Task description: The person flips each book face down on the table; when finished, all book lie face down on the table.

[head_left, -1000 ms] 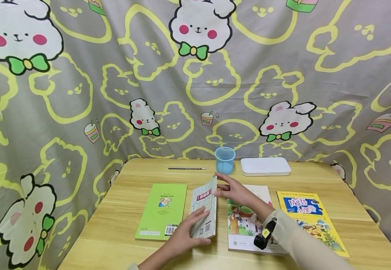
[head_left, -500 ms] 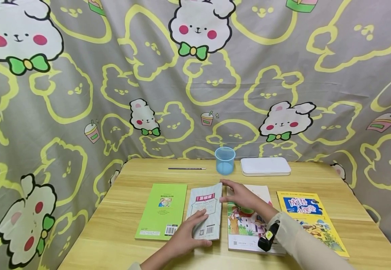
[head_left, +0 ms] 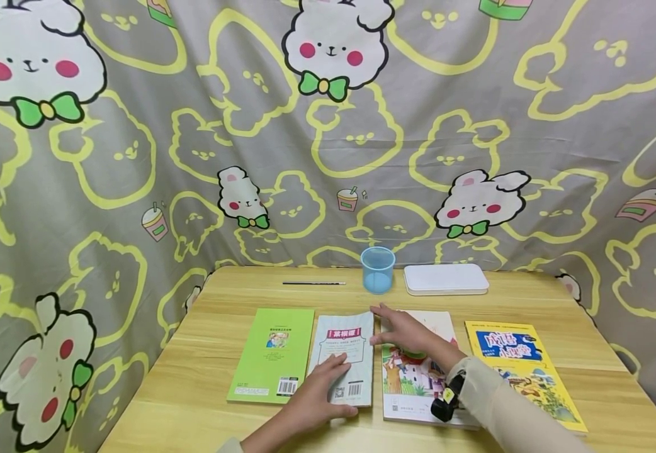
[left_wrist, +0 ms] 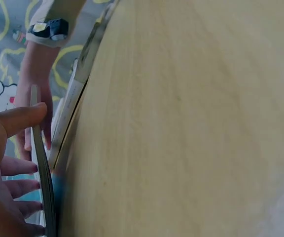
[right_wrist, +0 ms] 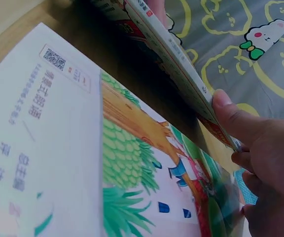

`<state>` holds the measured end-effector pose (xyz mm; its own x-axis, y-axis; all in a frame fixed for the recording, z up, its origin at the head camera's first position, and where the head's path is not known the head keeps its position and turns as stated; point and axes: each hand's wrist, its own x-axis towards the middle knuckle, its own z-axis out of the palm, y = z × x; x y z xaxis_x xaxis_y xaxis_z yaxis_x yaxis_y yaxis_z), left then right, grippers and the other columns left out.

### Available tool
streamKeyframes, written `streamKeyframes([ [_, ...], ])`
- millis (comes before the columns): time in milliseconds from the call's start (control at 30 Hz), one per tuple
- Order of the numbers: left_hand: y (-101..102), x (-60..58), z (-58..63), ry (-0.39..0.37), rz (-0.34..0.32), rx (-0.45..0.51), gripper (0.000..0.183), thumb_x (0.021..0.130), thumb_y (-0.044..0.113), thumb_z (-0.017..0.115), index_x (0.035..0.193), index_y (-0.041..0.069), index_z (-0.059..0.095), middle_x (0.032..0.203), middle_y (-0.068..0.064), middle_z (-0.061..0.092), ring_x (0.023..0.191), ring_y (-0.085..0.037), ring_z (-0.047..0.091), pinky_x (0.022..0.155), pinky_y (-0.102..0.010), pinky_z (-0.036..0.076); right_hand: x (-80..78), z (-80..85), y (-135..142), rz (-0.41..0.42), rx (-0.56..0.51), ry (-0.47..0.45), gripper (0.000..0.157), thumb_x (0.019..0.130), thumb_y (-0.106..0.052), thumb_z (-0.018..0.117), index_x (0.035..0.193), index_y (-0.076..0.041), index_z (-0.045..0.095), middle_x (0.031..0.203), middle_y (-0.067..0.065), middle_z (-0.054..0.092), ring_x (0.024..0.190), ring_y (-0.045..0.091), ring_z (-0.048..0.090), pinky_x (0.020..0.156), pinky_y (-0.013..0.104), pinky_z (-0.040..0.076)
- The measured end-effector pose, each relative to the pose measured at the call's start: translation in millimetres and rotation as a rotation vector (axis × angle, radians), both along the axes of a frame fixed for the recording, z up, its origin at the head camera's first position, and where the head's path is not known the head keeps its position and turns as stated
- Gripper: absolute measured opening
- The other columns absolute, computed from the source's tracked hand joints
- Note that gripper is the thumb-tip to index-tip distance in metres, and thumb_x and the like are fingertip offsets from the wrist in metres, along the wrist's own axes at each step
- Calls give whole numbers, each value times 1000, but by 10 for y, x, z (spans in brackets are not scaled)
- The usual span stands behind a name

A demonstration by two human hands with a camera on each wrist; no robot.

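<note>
A pale grey-blue book (head_left: 356, 371) lies back cover up in the middle of the head view, its right edge a little above the table. My left hand (head_left: 312, 391) holds it at the near edge; in the left wrist view the thumb (left_wrist: 26, 118) is over the edge and the fingers (left_wrist: 21, 187) lie along the cover. My right hand (head_left: 404, 330) pinches the far right corner, with the thumb (right_wrist: 226, 106) against the book's spine (right_wrist: 181, 61) in the right wrist view. Under the right forearm lies a picture-covered book (head_left: 410, 384).
A green book (head_left: 274, 355) lies left of the held one, and a yellow book (head_left: 523, 371) at the far right. Along the back of the wooden table (head_left: 192, 365) are a pencil (head_left: 313, 283), a blue cup (head_left: 378, 270) and a white case (head_left: 446, 279). Patterned cloth (head_left: 328, 157) hangs behind.
The grey-blue book has turned from steeply tilted to nearly flat, its right edge coming down. Both hands have stayed on it; my right hand has shifted slightly right and lower.
</note>
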<state>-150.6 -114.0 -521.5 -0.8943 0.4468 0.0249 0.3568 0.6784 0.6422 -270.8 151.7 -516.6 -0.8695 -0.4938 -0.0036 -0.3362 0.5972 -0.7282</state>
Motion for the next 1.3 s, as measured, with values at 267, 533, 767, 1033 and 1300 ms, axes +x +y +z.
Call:
streamKeyframes([
  [267,45,20,-21,87,3,-130,89,76,49,87,150,10,54,163,-5,41,151,-35,36,120,-59,31,5,-111,6,13,50,41,83,94,-42,73,159,-5,38,165,29,25,151,51,25,123,67,15],
  [533,71,17,-53,137,-5,-218,90,75,51,86,149,11,55,163,-5,41,151,-34,36,121,-57,30,46,-132,-12,1,76,76,84,91,-41,75,159,-6,39,165,27,28,152,51,21,123,68,15],
  [767,69,17,-72,165,-16,-242,88,75,49,87,147,10,57,162,-6,42,150,-34,36,120,-57,31,58,-131,-40,-7,108,102,85,90,-40,77,158,-6,40,164,25,32,153,45,25,125,63,14],
  [1033,79,12,-47,139,-18,-269,87,75,46,88,148,11,56,164,-5,40,152,-32,34,122,-54,30,39,-160,-47,-16,126,113,83,92,-40,77,157,-5,41,164,24,33,153,42,26,126,61,11],
  [1300,69,11,-57,123,-19,-278,86,77,47,87,149,12,55,165,-4,39,153,-31,32,123,-53,29,33,-186,-48,-3,150,124,81,94,-40,76,158,-6,41,164,20,35,155,37,25,127,59,10],
])
